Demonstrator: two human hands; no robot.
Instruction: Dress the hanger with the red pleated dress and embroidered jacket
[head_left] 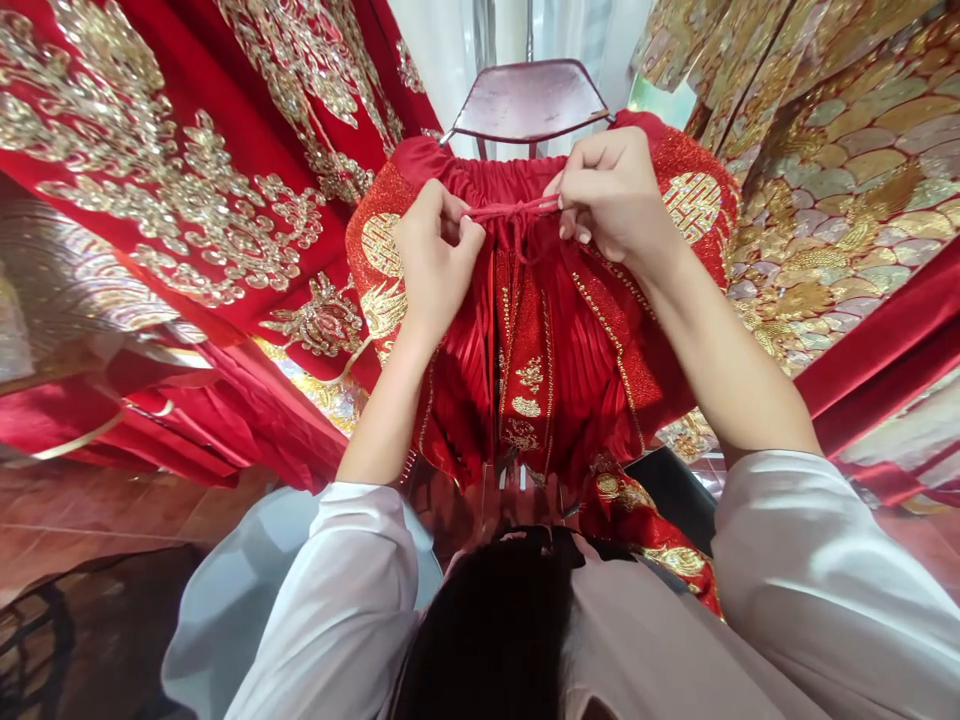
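Observation:
A red pleated skirt (465, 370) with gold embroidery hangs in front of me, its gathered waistband near the top. A red drawstring (517, 210) runs across the waistband, with a knot or bow in its middle. My left hand (439, 240) is closed, pinching the cord's left part between thumb and finger. On the other side, my right hand (611, 195) grips the cord's right part, fingers curled. The string is stretched fairly straight between both hands. Loops of it dangle just below the knot.
Behind the waistband stands a dark glossy chair back (532, 100). A red garment with gold beading (225, 190) hangs at the left, and a gold scale-patterned garment (847, 200) at the right. A pale blue-grey rounded object (225, 600) is low on the left.

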